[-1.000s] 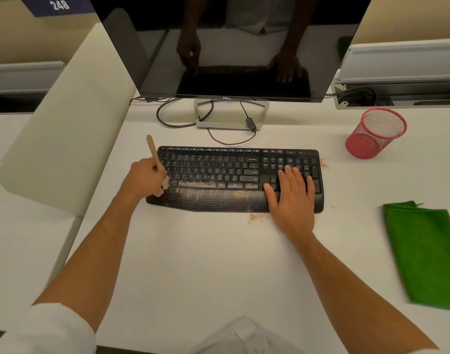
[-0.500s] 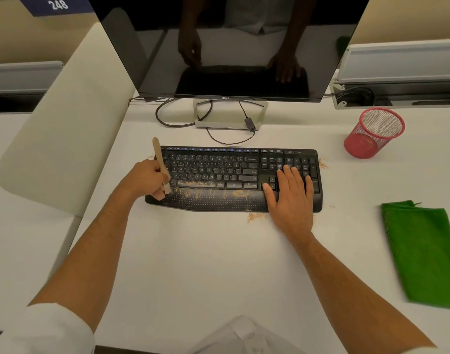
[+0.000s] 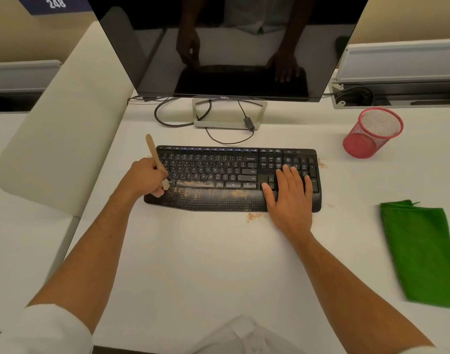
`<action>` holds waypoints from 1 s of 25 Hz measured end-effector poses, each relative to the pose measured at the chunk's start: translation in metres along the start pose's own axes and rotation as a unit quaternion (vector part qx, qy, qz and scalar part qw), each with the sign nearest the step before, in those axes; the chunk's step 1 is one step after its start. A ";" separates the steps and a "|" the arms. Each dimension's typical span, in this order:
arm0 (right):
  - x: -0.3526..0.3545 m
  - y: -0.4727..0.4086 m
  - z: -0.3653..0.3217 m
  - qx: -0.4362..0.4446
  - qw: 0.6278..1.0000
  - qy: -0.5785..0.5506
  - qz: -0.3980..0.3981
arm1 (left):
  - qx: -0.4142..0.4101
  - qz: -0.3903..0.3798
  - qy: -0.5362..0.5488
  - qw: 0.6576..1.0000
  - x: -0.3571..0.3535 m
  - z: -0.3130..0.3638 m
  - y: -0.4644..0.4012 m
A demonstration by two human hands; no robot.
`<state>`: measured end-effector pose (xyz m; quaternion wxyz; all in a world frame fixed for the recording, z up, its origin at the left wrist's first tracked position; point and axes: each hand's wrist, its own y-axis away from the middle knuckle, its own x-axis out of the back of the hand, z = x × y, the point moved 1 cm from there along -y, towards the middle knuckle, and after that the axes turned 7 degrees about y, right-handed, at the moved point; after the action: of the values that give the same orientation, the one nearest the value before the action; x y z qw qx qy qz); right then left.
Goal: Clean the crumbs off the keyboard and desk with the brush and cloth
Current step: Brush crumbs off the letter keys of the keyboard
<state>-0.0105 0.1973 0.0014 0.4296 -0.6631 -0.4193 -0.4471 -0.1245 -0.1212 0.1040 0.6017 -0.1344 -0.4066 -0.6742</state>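
Observation:
A black keyboard (image 3: 218,172) lies on the white desk (image 3: 193,264) in front of the monitor. Brown crumbs (image 3: 206,191) are scattered along its lower key row and palm rest, with small piles on the desk just below it (image 3: 254,216) and at its right end (image 3: 322,163). My left hand (image 3: 142,177) grips a wooden-handled brush (image 3: 155,157), bristles down at the keyboard's lower left corner. My right hand (image 3: 290,192) lies flat with straight fingers on the keyboard's right side. A green cloth (image 3: 423,251) lies on the desk at the right.
A dark monitor (image 3: 229,47) on a silver stand (image 3: 229,113) is behind the keyboard, with cables (image 3: 167,116) looping beside it. A red mesh cup (image 3: 372,132) stands at the back right. A cream divider panel (image 3: 63,118) borders the desk's left side.
The brush handle has tilted a little and the bristles have shifted slightly on the keyboard's lower left corner. My right hand has stayed in place.

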 end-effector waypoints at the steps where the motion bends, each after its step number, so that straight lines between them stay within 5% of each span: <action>1: 0.000 0.000 -0.001 0.000 1.000 -0.001 0.000 | -0.017 0.019 0.001 1.000 0.000 0.000 -0.002; 6: 0.000 0.001 0.000 -0.001 1.000 -0.002 0.003 | -0.124 0.066 0.023 0.990 -0.012 -0.005 0.004; 12: 0.000 0.001 0.000 -0.002 1.000 -0.001 0.003 | 0.017 -0.044 -0.037 0.998 -0.003 0.003 -0.004; 19: 0.001 0.000 -0.001 -0.001 1.000 -0.003 0.000 | -0.093 0.099 0.007 0.991 -0.009 -0.007 -0.004; 25: 0.000 0.000 0.000 -0.002 1.000 0.000 -0.003 | 0.020 -0.022 -0.085 0.996 -0.001 0.006 -0.008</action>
<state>-0.0102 0.1971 0.0017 0.4274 -0.6626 -0.4203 -0.4491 -0.1341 -0.1166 0.1045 0.5528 -0.1701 -0.4724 -0.6650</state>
